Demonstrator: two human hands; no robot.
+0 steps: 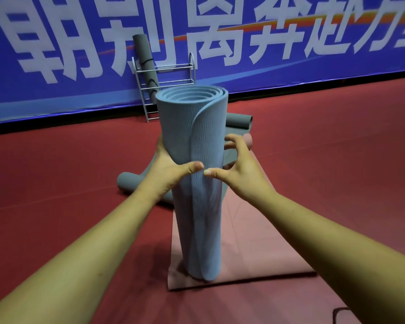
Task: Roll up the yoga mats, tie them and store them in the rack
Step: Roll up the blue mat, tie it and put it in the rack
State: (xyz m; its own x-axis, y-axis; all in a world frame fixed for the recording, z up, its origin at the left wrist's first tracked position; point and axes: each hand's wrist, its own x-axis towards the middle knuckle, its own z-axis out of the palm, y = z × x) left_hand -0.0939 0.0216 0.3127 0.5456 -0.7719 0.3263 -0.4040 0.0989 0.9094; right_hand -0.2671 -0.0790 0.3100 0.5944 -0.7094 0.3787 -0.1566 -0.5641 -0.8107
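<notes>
While it stands upright on one end, the blue yoga mat shows its ribbed foam skin and a loose spiral of layers at the top. Its outer flap curves down the front. The left hand grips the roll from 9 o'clock, thumb laid across the front. The right hand is spread at 3 o'clock, thumb tip touching the flap's edge and fingers curved just beside the roll. A smooth pink mat lies flat beneath it on the red floor. At 12 o'clock a wire rack holds a grey rolled mat against a blue banner.
</notes>
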